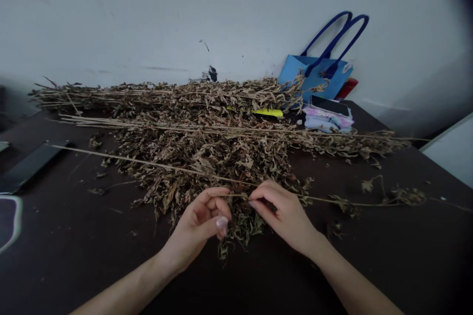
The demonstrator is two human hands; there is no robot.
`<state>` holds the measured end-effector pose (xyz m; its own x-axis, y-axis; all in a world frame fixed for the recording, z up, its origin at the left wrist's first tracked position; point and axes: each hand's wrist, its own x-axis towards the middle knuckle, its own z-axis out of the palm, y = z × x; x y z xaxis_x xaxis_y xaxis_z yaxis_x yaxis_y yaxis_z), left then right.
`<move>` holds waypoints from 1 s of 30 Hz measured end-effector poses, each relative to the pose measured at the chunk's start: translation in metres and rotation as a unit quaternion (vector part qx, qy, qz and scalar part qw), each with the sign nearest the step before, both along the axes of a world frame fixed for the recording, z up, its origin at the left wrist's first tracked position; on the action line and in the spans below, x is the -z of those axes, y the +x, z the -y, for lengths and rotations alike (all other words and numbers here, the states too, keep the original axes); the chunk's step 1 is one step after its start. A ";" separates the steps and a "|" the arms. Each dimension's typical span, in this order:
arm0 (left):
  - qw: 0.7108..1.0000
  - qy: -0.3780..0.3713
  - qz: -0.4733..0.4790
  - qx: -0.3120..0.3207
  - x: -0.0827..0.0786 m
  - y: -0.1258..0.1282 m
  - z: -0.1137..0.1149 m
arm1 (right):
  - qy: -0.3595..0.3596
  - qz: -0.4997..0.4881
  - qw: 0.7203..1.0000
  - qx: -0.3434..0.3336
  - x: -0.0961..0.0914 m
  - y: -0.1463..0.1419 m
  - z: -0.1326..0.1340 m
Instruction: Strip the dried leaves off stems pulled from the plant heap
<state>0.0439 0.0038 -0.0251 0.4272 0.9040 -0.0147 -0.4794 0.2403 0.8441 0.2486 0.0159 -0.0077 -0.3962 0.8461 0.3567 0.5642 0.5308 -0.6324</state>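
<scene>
A thin dried plant stem (321,199) with withered leaves on its right part runs across in front of me. My right hand (279,206) pinches it between thumb and forefinger, where a small leaf clump shows. My left hand (207,216) is curled at the left end of this stem, which passes in at the forefinger; the thumb is bent in near the other fingers. Crumpled greenish leaves (244,229) lie under and between my hands. Behind them spreads a heap of dried leaves (207,152). Another long bare stem (148,161) slants over the heap, its right end hidden behind my right hand.
Bundles of dried leafy stems (166,96) lie along the wall at the back of the dark table (111,266). A blue bag (318,76) stands at back right, beside a phone (328,105) on a folded cloth (328,120). A flat dark object (33,165) lies at left.
</scene>
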 end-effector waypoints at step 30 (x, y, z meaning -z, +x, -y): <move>0.766 0.366 -0.519 -0.103 -0.009 -0.021 -0.012 | -0.168 -0.088 0.981 0.032 -0.010 -0.002 0.004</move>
